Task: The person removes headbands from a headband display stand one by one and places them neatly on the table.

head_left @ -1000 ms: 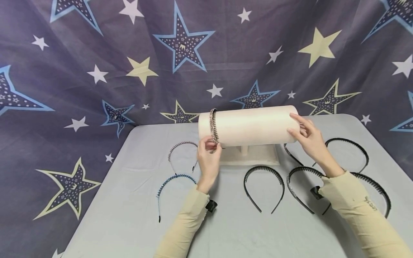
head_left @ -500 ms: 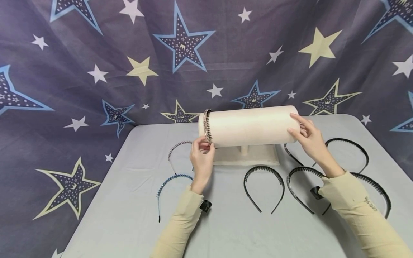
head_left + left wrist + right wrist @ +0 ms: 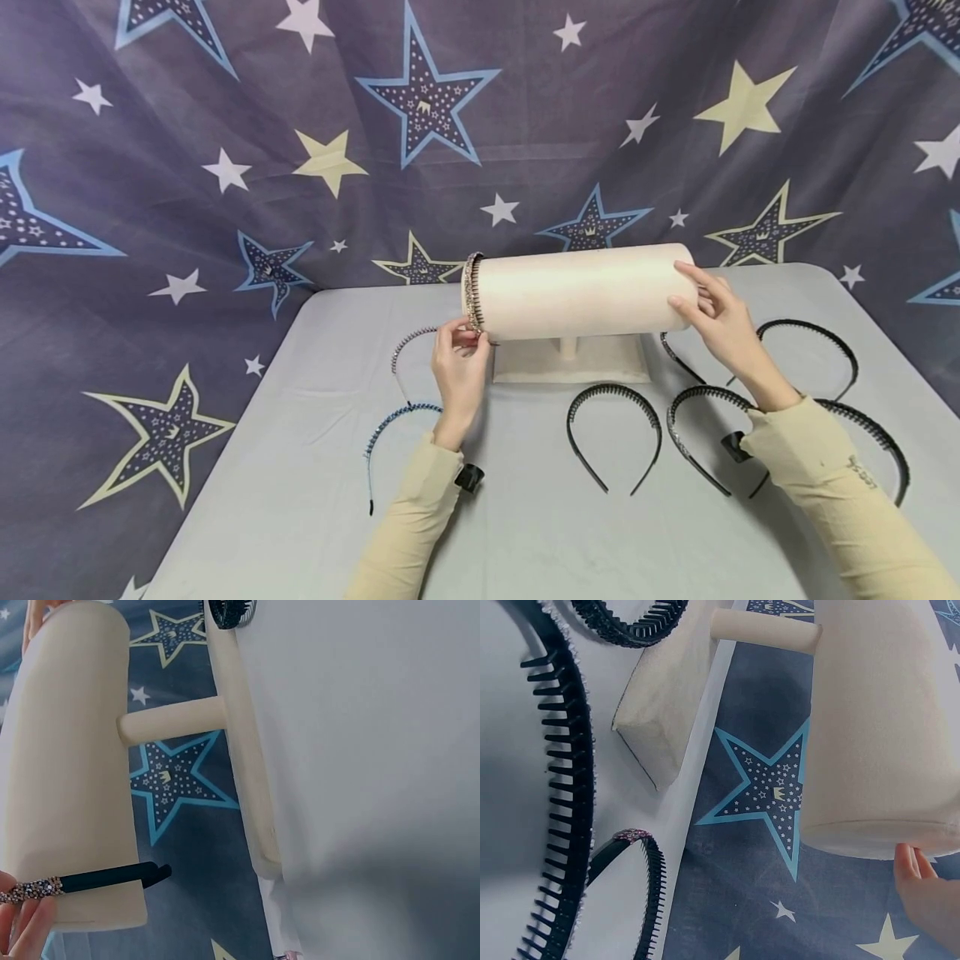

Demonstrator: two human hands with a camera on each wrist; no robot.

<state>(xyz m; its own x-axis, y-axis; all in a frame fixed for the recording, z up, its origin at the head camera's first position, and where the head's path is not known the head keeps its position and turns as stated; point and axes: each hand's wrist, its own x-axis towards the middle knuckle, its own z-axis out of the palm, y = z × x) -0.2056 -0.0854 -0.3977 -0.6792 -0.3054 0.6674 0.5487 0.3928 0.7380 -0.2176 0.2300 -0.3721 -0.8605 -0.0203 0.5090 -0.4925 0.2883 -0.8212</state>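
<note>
A rhinestone-covered headband [image 3: 472,293] with comb teeth sits over the left end of a cream padded roll [image 3: 577,292], part of a T-shaped headband stand. My left hand [image 3: 459,367] pinches the headband's lower front part; the left wrist view shows fingers on its glittery band [image 3: 37,889], with the dark tips reaching beneath the roll. At the roll's opposite end, my right hand [image 3: 723,321] rests its fairly straight fingers and thumb against the rim. Only its fingertips and part of the hand [image 3: 922,889] show in the right wrist view.
The stand's base [image 3: 570,360] rests on a grey cloth-covered table [image 3: 525,500]. A blue headband [image 3: 386,425] and a pinkish one [image 3: 401,358] lie left. A black headband [image 3: 613,392] lies in front, with several more on the right, partly under the right arm. A star-patterned curtain hangs behind.
My left hand has slid the rhinestone headband leftward along the roll to its left end. The right hand and the stand have stayed in place.
</note>
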